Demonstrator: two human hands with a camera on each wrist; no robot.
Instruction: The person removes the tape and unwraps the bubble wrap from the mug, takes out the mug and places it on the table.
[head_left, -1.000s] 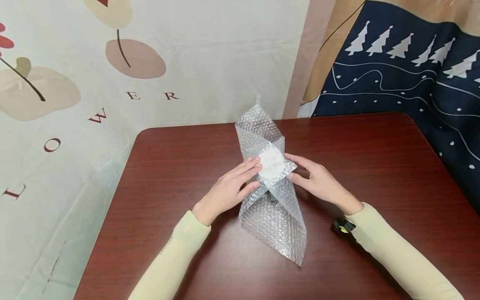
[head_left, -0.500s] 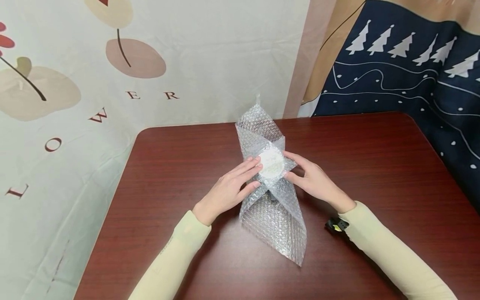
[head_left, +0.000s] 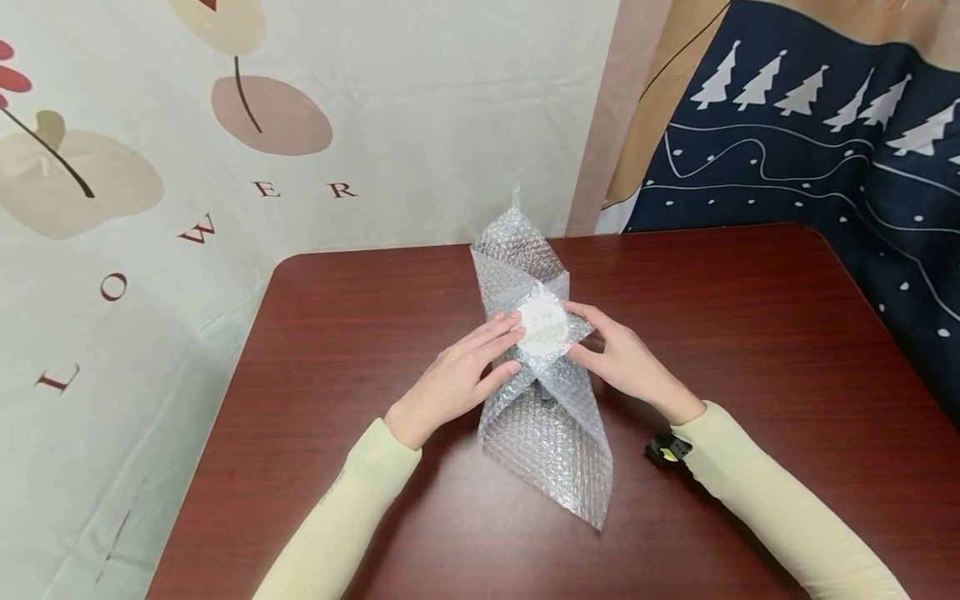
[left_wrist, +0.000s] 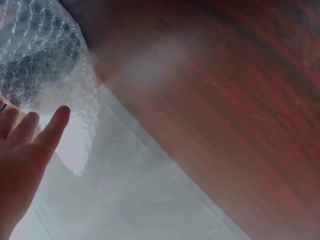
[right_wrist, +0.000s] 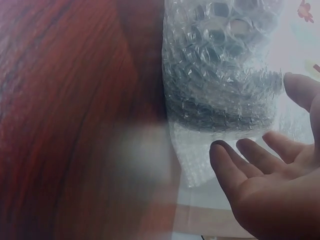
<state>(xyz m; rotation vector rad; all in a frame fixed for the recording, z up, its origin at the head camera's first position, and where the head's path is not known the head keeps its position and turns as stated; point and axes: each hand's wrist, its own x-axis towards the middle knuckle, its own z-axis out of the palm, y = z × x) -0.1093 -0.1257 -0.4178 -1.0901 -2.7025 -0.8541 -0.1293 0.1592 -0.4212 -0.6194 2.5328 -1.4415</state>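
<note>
A sheet of clear bubble wrap (head_left: 555, 450) lies lengthwise on the table, its sides folded in over a bulky thing that it mostly hides. At the middle of the fold a round white patch (head_left: 543, 327) shows. My left hand (head_left: 457, 371) rests on the wrap's left side, fingers straight, tips at the patch's edge. From the right, my right hand (head_left: 633, 362) touches the wrap beside a small pointed corner, thumb and forefinger spread apart. In the right wrist view, its fingers (right_wrist: 227, 167) reach loosely along the bubble wrap (right_wrist: 220, 85).
The reddish-brown wooden table (head_left: 360, 333) extends on both sides of the wrap. A pale cloth with printed letters (head_left: 420, 125) hangs behind its far edge, and a navy cloth with white trees (head_left: 787, 167) at the right. A black wrist device (head_left: 667, 450) sits by my right sleeve.
My right hand has moved slightly left, bringing its thumb and forefinger farther over the wrap's right side. The left hand and the wrap look much the same.
</note>
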